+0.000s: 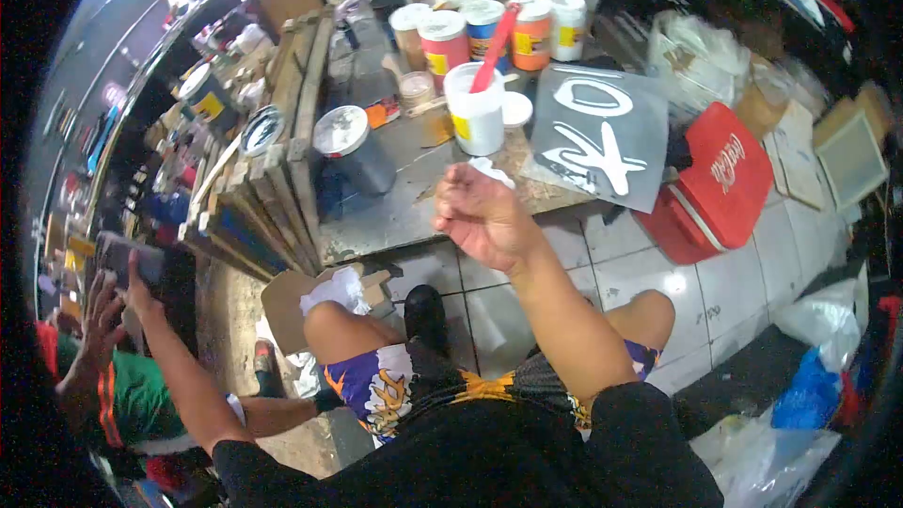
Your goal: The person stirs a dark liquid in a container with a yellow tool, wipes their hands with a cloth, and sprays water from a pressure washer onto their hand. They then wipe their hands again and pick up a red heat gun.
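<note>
At the far left, my left hand (139, 287) is closed on a dark, flat rectangular thing (132, 259). Another person's hand (94, 320) is right beside it, fingers raised. My right hand (484, 216) is raised in front of the table edge with its fingers curled in; I cannot tell what is in them. A crumpled white scrap (494, 171) shows just behind its knuckles. Beyond that stands a white tub (475, 118) with a red spatula (496, 49) leaning in it. A white lid (515, 110) lies beside the tub.
Several lidded paint tubs (444, 42) line the back of the table (376, 226). A grey stencil sheet (602, 132) with white lettering overhangs its right side, near a red cooler (710, 183). Wooden frames (273, 179) stand at left. An open cardboard box (287, 306) sits by my knee.
</note>
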Demonstrator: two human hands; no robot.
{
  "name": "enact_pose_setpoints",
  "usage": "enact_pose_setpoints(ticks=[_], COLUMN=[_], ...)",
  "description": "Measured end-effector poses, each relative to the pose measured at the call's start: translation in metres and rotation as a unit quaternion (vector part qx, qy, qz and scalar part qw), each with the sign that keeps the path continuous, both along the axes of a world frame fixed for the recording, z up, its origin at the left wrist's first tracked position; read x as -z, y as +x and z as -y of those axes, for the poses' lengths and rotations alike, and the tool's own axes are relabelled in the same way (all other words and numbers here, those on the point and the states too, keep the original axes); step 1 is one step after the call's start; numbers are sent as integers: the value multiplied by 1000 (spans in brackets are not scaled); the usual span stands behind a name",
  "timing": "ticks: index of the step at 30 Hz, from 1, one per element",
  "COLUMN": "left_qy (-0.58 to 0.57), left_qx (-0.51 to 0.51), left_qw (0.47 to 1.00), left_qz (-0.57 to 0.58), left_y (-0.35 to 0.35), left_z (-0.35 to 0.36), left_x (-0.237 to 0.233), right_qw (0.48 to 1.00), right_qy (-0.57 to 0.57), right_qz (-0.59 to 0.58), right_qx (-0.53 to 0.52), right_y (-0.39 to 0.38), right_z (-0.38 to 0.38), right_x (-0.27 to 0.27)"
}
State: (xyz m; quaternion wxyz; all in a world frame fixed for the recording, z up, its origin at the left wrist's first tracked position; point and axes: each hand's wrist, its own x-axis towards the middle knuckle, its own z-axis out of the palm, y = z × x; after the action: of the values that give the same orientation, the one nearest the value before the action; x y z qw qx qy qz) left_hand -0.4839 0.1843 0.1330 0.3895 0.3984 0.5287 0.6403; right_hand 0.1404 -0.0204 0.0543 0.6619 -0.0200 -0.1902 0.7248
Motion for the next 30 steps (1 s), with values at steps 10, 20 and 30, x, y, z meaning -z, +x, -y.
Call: enact_pose_setpoints(ticks=[10, 20, 30], left_qy=[-17, 156, 336], left_qx=[-50, -267, 392], left_qw=[998, 891, 726], left_qz=[-21, -331, -454], left_y=[9, 34, 430], left_z=[-21, -32, 122], left_x=[-12, -66, 67], right_qw=[952, 884, 826], right_qy=[-121, -259, -344], right_qz=[250, 257, 368], right_qx=[132, 293, 253], right_y=[19, 73, 67], right_z=[23, 51, 44], right_x=[57, 82, 107])
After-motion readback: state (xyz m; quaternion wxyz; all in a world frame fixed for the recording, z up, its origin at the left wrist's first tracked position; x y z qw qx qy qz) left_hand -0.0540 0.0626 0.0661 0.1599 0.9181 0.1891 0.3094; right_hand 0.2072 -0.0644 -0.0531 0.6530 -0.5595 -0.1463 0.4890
